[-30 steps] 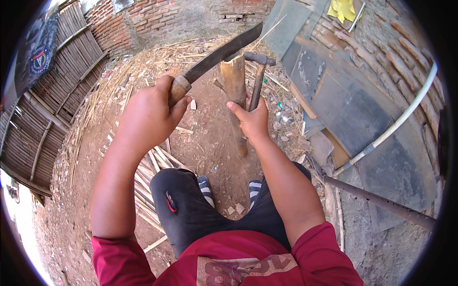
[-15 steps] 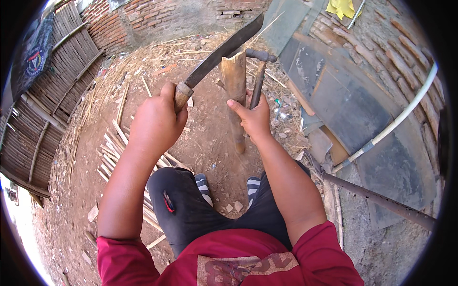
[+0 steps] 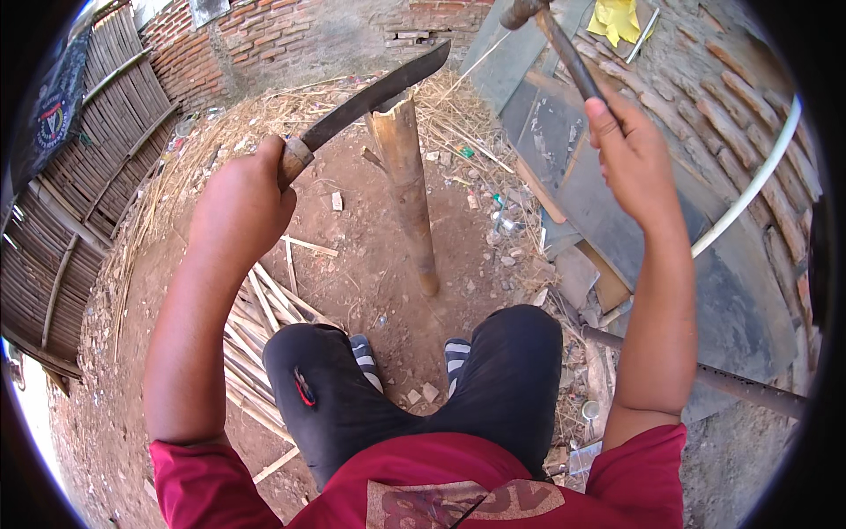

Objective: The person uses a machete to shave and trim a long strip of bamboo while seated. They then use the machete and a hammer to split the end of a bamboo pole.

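Observation:
An upright bamboo piece point(image 3: 410, 185) stands on the dirt ground in front of my knees. My left hand point(image 3: 242, 207) grips the wooden handle of a long dark machete point(image 3: 374, 93), whose blade lies across the bamboo's top end. My right hand point(image 3: 630, 154) is raised at the upper right and holds the handle of a hammer point(image 3: 551, 31), its head near the top edge of the view, above and to the right of the bamboo.
Split bamboo strips point(image 3: 260, 322) lie by my left knee. A bamboo fence point(image 3: 75, 176) runs along the left, a brick wall point(image 3: 264, 44) at the back. Dark boards point(image 3: 599, 185), a white pipe point(image 3: 749, 189) and a rusty metal pipe point(image 3: 705, 375) lie on the right.
My right hand has lifted the hammer up and to the right, away from the bamboo top. The machete stays on the bamboo's top end.

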The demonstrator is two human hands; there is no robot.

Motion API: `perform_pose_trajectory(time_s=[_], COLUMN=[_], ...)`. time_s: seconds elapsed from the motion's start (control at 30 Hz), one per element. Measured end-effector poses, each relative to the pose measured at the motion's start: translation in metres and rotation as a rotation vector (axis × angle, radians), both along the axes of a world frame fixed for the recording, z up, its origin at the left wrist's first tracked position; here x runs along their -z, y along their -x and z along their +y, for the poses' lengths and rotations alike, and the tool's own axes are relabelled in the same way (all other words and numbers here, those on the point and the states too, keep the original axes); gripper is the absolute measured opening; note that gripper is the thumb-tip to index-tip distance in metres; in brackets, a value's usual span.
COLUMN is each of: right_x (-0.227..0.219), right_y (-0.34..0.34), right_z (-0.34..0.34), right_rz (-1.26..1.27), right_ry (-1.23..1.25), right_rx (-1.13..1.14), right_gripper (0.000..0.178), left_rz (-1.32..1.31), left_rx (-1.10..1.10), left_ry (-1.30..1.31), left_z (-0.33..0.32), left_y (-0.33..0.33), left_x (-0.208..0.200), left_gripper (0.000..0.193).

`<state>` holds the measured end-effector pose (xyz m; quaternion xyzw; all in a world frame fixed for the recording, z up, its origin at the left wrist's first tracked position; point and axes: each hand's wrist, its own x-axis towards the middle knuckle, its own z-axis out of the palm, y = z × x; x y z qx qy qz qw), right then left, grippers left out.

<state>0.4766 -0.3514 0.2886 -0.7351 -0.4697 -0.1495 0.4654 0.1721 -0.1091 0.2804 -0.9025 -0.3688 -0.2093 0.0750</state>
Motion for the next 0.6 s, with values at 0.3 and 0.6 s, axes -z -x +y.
perform_pose_trajectory(time_s=[0.3, 0.6], right_x=[-0.034, -0.043], right_y=[-0.001, 0.010], right_z=[0.028, 0.034], right_rz=[-0.559, -0.294], right_ry=[0.239, -0.016], right_rx=[-0.024, 0.055], right_gripper=[0.048, 0.042], left_rz=[-0.001, 0.000], left_rx=[-0.004, 0.002], left_ry=[-0.008, 0.019], left_z=[-0.019, -0.015], left_y=[-0.008, -0.007], left_x=[0.004, 0.007], left_gripper=[0.025, 0.026])
